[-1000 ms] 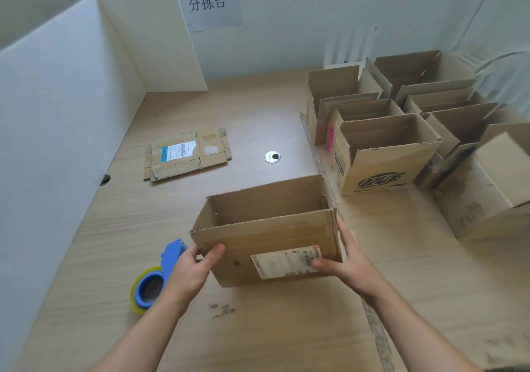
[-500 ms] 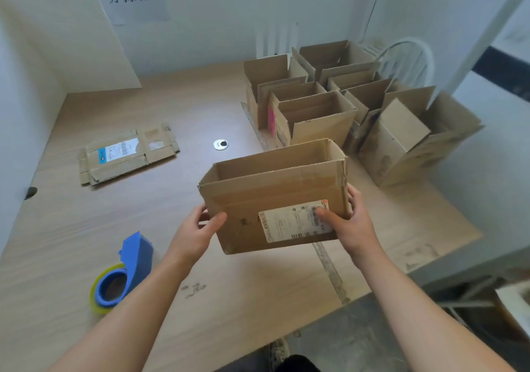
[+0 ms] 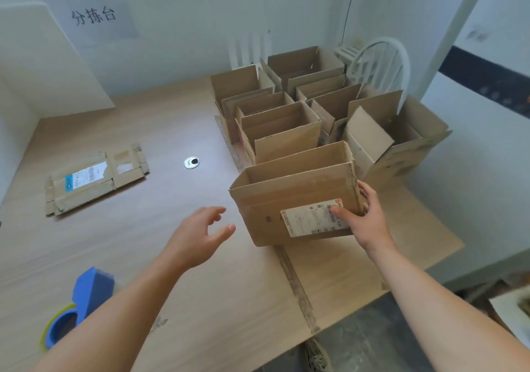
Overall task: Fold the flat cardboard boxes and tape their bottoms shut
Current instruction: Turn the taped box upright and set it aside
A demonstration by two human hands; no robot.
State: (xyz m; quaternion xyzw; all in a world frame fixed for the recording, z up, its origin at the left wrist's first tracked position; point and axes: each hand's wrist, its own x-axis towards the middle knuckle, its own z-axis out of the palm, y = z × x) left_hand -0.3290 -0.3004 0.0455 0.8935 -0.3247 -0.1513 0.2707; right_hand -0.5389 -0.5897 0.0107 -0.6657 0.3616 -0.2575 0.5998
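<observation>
An open-topped folded cardboard box (image 3: 275,199) with a white shipping label stands on the wooden table (image 3: 172,130), just in front of a group of several other folded boxes (image 3: 286,130). My right hand (image 3: 364,219) grips its right corner, thumb on the label and fingers round the side. To the left of the box hovers my left hand (image 3: 198,234), fingers loosely spread, touching nothing. One flat cardboard box (image 3: 94,179) lies at the far left. A blue tape dispenser (image 3: 77,305) sits near the table's front left edge.
A round metal grommet (image 3: 191,162) is set in the table's middle. White partition boards (image 3: 43,61) stand along the left and back. A white chair (image 3: 381,61) is behind the boxes, and the table's right edge drops to the floor (image 3: 372,328).
The box has moved right, toward the group of folded boxes. My left hand has let go of it and now hovers beside it; my right hand still grips it.
</observation>
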